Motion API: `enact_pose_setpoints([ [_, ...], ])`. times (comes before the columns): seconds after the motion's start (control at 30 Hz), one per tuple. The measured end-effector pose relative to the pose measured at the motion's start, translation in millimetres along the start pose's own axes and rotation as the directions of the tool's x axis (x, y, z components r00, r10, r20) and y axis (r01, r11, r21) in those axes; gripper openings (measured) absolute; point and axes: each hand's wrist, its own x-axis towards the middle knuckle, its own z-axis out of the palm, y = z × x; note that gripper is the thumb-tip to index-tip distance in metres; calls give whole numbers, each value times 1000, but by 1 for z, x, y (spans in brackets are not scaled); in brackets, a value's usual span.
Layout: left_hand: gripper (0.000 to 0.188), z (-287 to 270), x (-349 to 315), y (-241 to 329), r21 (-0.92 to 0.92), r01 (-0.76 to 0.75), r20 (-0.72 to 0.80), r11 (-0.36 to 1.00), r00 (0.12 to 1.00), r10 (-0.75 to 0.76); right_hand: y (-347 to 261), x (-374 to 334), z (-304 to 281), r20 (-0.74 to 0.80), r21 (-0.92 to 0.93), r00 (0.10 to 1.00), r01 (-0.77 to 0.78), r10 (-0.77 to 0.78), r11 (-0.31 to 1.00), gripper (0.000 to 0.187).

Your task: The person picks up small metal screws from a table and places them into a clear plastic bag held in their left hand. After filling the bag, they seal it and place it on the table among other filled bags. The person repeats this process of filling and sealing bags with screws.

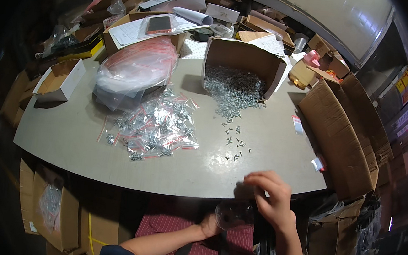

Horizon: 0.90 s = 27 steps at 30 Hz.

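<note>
Below the table's front edge, my left hand (pixel 209 225) is closed on a clear plastic bag (pixel 231 215) over my lap; what lies inside it is hard to make out. My right hand (pixel 273 194) is raised at the front edge, its bent fingers drawn together; anything between the fingertips is too small to tell. Ahead of it, several loose small screws (pixel 238 143) trail back to a tipped cardboard box (pixel 277 80) with a large heap of screws (pixel 238 89) spilling from its open side. Left of them lies a pile of small zip bags with screws (pixel 158 124).
A stack of empty red-edged zip bags (pixel 139 72) sits behind the filled ones. A small white box (pixel 61 82) stands at the left. Large cardboard flaps (pixel 340 133) border the right side, near a pink-lidded jug (pixel 304 70). A phone (pixel 160 25) lies on papers at the back.
</note>
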Motion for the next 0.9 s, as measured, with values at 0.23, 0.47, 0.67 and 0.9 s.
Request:
enact_pose_setpoints([
  [0.23,42,2,5,-9,84,-116,-10,990,993,117,24,29,22,-86,-65,996,-7,1,998,38],
  [0.47,56,0,0,-8,231,-156,-22,960,986,166,31,37,31,-39,-122,997,68,-73,990,42],
  [0.67,55,2,0,-7,315,-242,-46,918,962,270,28,44,35,-32,-126,995,94,-99,988,45],
  [0.9,42,5,0,-41,557,-404,41,726,886,461,27,40,41,47,-156,970,245,-240,957,41],
])
